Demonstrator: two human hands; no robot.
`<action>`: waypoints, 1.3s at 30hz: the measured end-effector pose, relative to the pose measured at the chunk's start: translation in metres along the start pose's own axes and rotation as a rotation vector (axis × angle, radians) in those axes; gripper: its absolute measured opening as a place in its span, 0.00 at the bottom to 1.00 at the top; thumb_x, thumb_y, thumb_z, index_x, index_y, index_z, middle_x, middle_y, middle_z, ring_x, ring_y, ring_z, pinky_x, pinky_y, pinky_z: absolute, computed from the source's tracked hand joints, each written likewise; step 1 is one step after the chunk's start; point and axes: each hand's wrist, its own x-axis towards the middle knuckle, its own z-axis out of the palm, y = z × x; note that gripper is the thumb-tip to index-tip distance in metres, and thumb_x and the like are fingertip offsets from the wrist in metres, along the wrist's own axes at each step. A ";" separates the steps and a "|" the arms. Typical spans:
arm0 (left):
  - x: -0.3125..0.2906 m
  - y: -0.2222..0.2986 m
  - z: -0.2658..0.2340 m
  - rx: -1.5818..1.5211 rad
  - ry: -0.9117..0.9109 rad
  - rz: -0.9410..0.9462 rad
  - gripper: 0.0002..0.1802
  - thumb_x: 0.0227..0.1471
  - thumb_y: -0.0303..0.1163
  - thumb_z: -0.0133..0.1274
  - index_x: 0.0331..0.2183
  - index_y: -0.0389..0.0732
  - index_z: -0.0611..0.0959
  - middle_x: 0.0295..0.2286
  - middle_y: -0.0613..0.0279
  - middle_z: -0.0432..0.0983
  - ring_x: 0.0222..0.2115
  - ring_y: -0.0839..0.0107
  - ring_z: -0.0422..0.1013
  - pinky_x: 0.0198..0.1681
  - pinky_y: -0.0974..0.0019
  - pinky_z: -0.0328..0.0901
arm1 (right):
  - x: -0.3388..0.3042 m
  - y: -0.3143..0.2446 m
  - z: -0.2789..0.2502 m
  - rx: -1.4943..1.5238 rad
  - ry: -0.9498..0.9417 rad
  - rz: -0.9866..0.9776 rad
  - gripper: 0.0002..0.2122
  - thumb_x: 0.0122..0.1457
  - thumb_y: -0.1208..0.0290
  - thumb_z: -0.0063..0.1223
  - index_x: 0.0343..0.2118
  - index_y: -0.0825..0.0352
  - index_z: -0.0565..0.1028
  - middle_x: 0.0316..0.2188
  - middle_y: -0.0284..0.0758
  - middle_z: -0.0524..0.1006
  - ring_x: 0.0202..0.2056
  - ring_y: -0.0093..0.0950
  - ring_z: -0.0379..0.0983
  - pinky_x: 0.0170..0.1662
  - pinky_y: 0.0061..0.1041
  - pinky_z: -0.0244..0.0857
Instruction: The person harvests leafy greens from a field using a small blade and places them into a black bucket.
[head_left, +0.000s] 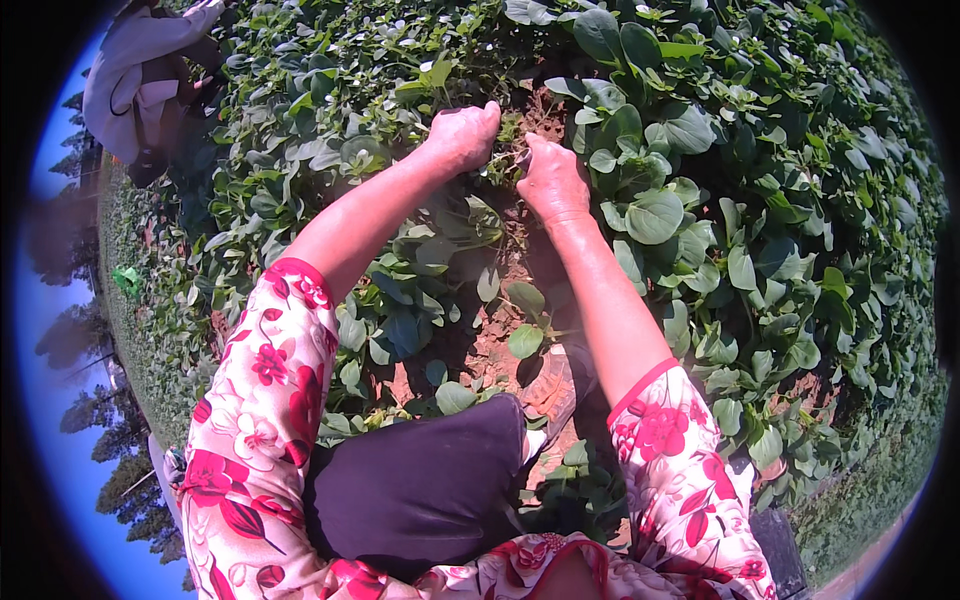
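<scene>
Both my arms reach forward into a bed of leafy green plants. My left hand is closed in a fist among the leaves; what lies inside it is hidden. Just to its right and a little nearer, my right hand is also closed, fingers curled under. A small dark thing shows at its thumb side, too small to name. Thin-stemmed, small-leaved weeds grow in the narrow gap between the two hands, over a strip of reddish soil.
Below my arms are my dark-clad knee and a shoe on the soil. Broad-leaved plants crowd both sides. Another person bends over the plants at the far left. A bright green thing lies farther off; trees stand beyond.
</scene>
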 end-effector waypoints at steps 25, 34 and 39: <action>0.008 -0.033 -0.009 0.439 0.045 0.173 0.21 0.47 0.28 0.49 0.47 0.41 0.75 0.39 0.49 0.76 0.26 0.59 0.77 0.26 0.59 0.71 | -0.035 -0.019 -0.014 0.158 0.017 0.109 0.17 0.47 0.78 0.48 0.43 0.62 0.78 0.32 0.48 0.78 0.35 0.43 0.76 0.41 0.36 0.70; 0.040 -0.040 -0.036 0.503 0.041 0.152 0.06 0.42 0.31 0.55 0.24 0.41 0.84 0.23 0.58 0.79 0.27 0.62 0.78 0.28 0.61 0.72 | -0.021 -0.011 0.019 0.307 0.181 0.133 0.15 0.48 0.76 0.50 0.42 0.63 0.78 0.31 0.48 0.79 0.35 0.42 0.77 0.41 0.35 0.71; 0.023 -0.049 0.006 0.348 0.243 0.083 0.08 0.45 0.34 0.54 0.30 0.42 0.79 0.30 0.56 0.76 0.28 0.62 0.77 0.25 0.60 0.72 | 0.048 -0.025 0.020 -0.113 -0.055 0.001 0.08 0.44 0.74 0.56 0.29 0.66 0.76 0.30 0.43 0.79 0.35 0.40 0.77 0.40 0.36 0.70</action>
